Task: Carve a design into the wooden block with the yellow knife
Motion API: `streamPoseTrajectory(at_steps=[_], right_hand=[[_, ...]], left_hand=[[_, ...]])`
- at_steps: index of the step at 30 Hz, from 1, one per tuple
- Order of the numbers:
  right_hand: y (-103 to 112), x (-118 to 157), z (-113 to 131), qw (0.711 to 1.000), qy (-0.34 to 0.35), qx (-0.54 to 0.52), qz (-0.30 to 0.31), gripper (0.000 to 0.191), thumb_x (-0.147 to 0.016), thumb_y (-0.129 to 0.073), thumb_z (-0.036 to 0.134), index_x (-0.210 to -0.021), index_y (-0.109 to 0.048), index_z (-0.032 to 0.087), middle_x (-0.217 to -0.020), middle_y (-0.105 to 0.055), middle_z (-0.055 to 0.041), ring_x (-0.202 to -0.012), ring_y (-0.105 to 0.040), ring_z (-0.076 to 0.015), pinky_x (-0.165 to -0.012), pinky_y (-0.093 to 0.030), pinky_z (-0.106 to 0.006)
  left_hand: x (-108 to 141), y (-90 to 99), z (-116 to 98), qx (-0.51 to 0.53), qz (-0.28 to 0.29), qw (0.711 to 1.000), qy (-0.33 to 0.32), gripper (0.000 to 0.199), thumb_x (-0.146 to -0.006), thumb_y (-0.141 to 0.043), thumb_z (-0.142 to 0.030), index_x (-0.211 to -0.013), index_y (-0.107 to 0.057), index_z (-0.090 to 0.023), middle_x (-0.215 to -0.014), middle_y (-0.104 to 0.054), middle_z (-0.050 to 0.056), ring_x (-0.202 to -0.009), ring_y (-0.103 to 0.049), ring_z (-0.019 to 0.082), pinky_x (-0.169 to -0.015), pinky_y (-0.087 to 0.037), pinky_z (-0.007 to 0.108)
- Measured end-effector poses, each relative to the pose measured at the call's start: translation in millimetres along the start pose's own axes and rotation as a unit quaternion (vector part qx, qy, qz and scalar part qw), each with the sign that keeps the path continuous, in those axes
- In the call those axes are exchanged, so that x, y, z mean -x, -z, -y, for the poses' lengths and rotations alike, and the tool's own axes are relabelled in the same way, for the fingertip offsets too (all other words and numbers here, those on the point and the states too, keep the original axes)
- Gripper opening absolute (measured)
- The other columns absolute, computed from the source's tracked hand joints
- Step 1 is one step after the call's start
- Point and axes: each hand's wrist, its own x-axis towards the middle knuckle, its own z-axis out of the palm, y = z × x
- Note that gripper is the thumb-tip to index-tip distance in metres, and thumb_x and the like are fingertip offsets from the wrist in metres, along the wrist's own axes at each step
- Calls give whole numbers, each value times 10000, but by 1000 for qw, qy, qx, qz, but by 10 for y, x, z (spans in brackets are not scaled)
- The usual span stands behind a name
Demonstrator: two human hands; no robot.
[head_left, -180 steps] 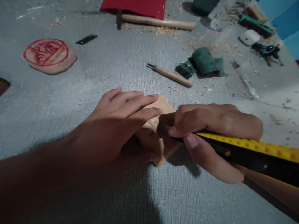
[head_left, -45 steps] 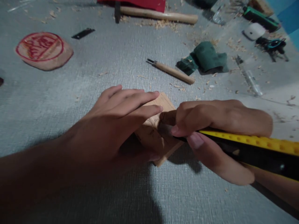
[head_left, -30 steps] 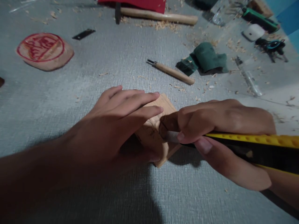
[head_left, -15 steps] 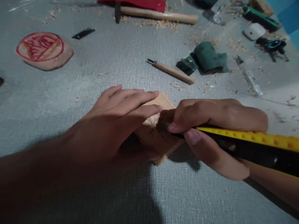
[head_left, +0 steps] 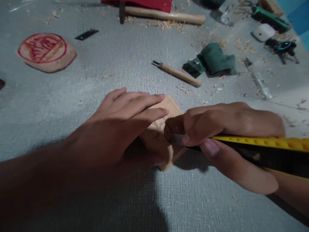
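A small flat wooden block (head_left: 156, 129) with dark drawn lines lies on the grey textured table (head_left: 205, 206). Across its left side rests my left hand (head_left: 120, 125), fingers stretched over the top and thumb at the near edge, holding it. My right hand (head_left: 224, 125) pinches a yellow and black utility knife (head_left: 265, 149) between thumb and fingers. The knife's blade (head_left: 176, 139) points left, with its tip at the drawn lines on the block; whether it cuts in cannot be made out. The knife's rear end runs out of view at the right.
Beyond the hands lie a wood-handled carving tool (head_left: 180, 74), green sandpaper (head_left: 214, 59), a hammer (head_left: 164, 16) on red material, a blade piece (head_left: 86, 34) and a red-marked wood piece (head_left: 45, 51). At right are a clear tube (head_left: 259, 82), keys (head_left: 282, 48) and a white case (head_left: 263, 32).
My right hand and the knife have shifted slightly right, drawing the blade back over the block. More of the blade's flat shows. My left hand and the block have hardly moved.
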Motion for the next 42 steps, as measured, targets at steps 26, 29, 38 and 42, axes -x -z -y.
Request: streamPoseTrajectory(at_steps=[26, 29, 38, 42], right_hand=[[9, -4, -11, 1000, 8, 13, -13, 212, -939, -596, 44, -980, -683, 233, -804, -737, -22, -676, -723, -145, -679, -653, -296], [8, 11, 11, 998, -13, 52, -20, 181, -971, -622, 107, -1025, -710, 257, -841, -764, -24, -701, -745, -156, -656, -653, -292], [-48, -29, -35, 999, 11, 42, -27, 227, -903, -630, 55, -1024, -714, 227, -854, -754, -37, -741, -748, -150, -741, -669, -294], [-46, -32, -22, 999, 3, 20, -35, 207, -933, -576, 53, -976, -699, 214, -825, -728, -23, -735, -748, -126, -736, -656, -261]], left_hand=[[7, 3, 0, 3, -2, 1000, 3, 628, -1007, -678, -644, -1559, -519, -392, -1794, -472, -6, -1605, -521, 396, -1358, -346, 734], [4, -6, 0, -4, -4, 1000, 11, 626, -1012, -654, -688, -1562, -517, -422, -1792, -474, -32, -1598, -536, 380, -1364, -357, 725], [-20, -5, -5, -33, -7, 999, -17, 639, -1068, -544, -724, -1573, -522, -332, -1775, -497, 15, -1564, -563, 385, -1298, -415, 707], [-8, -9, 8, -23, -5, 1000, -6, 620, -1063, -548, -727, -1565, -529, -363, -1781, -486, -10, -1572, -553, 386, -1328, -385, 704]])
